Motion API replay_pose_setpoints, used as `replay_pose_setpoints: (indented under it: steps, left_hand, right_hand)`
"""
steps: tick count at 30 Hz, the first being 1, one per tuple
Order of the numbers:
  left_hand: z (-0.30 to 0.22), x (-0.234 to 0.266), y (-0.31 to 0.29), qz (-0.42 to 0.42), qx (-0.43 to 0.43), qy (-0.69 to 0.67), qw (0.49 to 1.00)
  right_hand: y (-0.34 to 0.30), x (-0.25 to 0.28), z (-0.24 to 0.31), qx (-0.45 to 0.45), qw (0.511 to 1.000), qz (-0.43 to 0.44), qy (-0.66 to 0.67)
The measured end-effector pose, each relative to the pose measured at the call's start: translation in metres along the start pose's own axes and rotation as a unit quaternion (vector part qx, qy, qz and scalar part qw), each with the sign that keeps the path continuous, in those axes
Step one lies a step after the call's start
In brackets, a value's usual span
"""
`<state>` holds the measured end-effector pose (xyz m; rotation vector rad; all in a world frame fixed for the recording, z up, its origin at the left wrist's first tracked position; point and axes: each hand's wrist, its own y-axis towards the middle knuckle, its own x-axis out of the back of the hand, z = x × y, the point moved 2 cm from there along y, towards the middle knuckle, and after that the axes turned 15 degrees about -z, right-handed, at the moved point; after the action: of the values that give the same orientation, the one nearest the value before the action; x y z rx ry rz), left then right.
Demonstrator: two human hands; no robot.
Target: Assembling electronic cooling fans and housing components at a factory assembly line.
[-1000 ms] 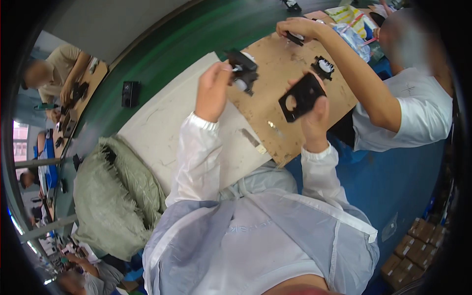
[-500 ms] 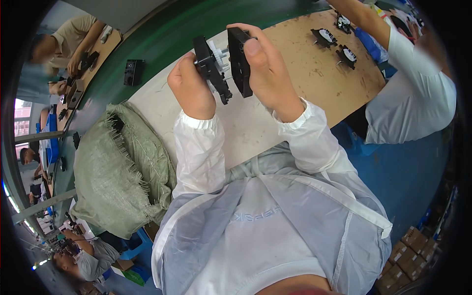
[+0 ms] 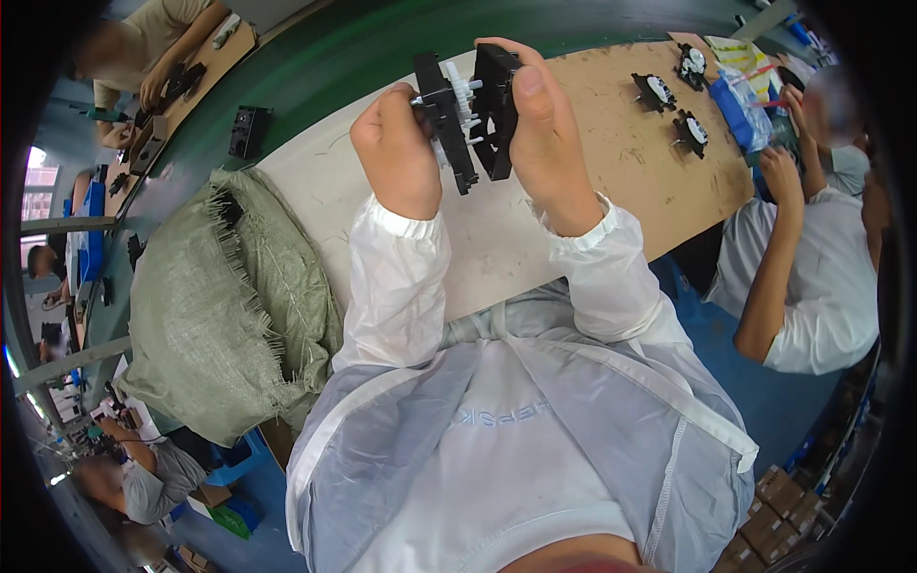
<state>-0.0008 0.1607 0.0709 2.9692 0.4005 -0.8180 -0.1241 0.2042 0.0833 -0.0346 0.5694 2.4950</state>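
My left hand is closed on a flat black plastic plate that carries a row of white plastic gears on its right side. Facing it, a black plastic housing is gripped in my right hand, the thumb along its near edge and the fingers behind it. Both parts stand on edge above the table, their inner sides turned to each other. A narrow gap, partly bridged by the white gears, shows between them; whether they touch lower down I cannot tell.
Several black-and-white gear assemblies lie on the brown board at right. A black housing rests on the green bench at left. A stuffed green woven sack stands beside my left arm. A co-worker sits at right.
The plate with the gears and the housing have come closer together, and both hands sit slightly further right in view. The co-worker at right has drawn back the outstretched arm.
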Motion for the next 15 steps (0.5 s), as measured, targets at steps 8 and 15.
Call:
replay_pose_setpoints:
  steps: [8,15]
  left_hand:
    - [-0.0004,-0.0022,-0.004,-0.004,-0.003,-0.001,1.0]
    - [0.0024,-0.0003,-0.0018,-0.002,0.0,0.013,1.0]
  right_hand:
    - [-0.0007,0.001,-0.0023,-0.024,1.0,0.011,0.01]
    - [-0.0029,-0.0003,0.0012,-0.049,0.999,0.001,0.018]
